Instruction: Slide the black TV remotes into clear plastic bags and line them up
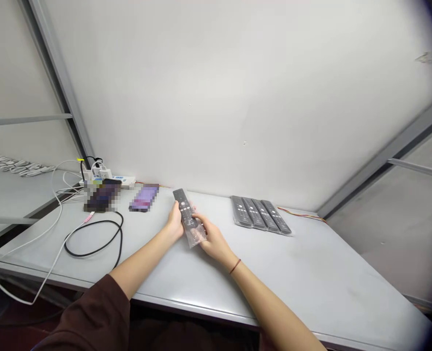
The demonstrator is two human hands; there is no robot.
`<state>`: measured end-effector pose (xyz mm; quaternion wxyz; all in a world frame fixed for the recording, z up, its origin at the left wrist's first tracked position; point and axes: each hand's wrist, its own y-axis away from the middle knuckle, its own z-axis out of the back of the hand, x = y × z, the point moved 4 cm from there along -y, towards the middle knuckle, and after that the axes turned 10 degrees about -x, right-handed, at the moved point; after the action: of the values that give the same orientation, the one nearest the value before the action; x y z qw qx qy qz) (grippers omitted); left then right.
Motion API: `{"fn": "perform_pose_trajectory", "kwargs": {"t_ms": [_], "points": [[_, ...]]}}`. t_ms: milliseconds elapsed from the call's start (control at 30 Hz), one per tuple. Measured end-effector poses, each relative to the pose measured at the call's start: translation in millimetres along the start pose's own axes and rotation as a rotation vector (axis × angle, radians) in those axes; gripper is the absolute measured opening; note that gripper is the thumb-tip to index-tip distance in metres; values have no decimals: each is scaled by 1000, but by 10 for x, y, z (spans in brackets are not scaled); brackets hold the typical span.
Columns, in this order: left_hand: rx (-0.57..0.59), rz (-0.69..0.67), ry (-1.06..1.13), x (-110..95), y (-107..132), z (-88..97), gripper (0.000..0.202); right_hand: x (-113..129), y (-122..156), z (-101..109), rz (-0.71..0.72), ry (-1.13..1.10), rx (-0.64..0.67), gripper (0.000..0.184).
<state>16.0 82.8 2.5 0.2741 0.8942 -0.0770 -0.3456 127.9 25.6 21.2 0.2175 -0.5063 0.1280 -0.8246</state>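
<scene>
A dark grey TV remote control (184,208) lies across both hands, wrapped at its lower end in a clear plastic bag (197,235). My left hand (174,223) grips the remote's side from below. My right hand (210,239) closes over its lower part and the bag. Several similar remotes in plastic (260,215) lie side by side on the grey table (274,273), to the right of my hands and apart from them.
Left of my hands lie two pixelated phones (102,196) (144,197), a power strip (108,178) with plugs, and loose black and white cables (93,239). Coiled white cables (11,165) lie on a surface further left. A white wall panel (216,97) stands behind the table.
</scene>
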Motion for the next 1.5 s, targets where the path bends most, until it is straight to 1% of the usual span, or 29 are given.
{"fn": "perform_pose_trajectory", "kwargs": {"t_ms": [100,200,267,367,400,467,567,633,700,800,867,933,1033,1200,1267,1367,1500], "points": [[21,8,-35,87,54,-24,46,-37,-4,12,-36,-17,-40,38],[44,-6,-47,115,47,-28,40,-60,-2,21,-57,10,-66,36],[55,-44,-60,89,20,-19,31,-72,-4,38,-62,25,-89,35],[80,-82,-114,24,-16,-11,8,-95,-16,71,-65,41,-107,35],[91,-81,-128,1,-23,-13,5,-103,-22,83,-66,52,-111,37],[111,-67,-133,-47,-32,-23,12,-116,-35,110,-74,70,-125,36],[123,-64,-93,-140,-45,-31,12,-119,-51,159,-113,28,-159,30],[128,-77,-75,-203,-50,-26,12,-101,-60,180,-139,-38,-132,28],[153,-95,-91,-251,-40,-21,13,-68,-68,190,-153,-109,-51,28],[243,-90,-181,-263,20,-41,14,-24,-70,194,-203,-238,100,33],[299,-75,-230,-243,79,-66,16,-5,-69,200,-241,-292,160,32],[326,-78,-242,-227,133,-92,19,13,-72,205,-252,-293,183,30],[328,-109,-228,-223,183,-119,24,29,-69,188,-256,-259,203,29],[355,-120,-207,-225,206,-137,28,-4,-36,114,-312,-307,272,35],[372,-111,-208,-222,213,-138,29,-25,-30,108,-323,-287,278,38],[391,-103,-244,-212,231,-141,29,-18,-41,128,-257,-165,270,41],[397,-104,-330,-181,247,-149,28,-2,-55,139,-153,-67,264,38]]}}
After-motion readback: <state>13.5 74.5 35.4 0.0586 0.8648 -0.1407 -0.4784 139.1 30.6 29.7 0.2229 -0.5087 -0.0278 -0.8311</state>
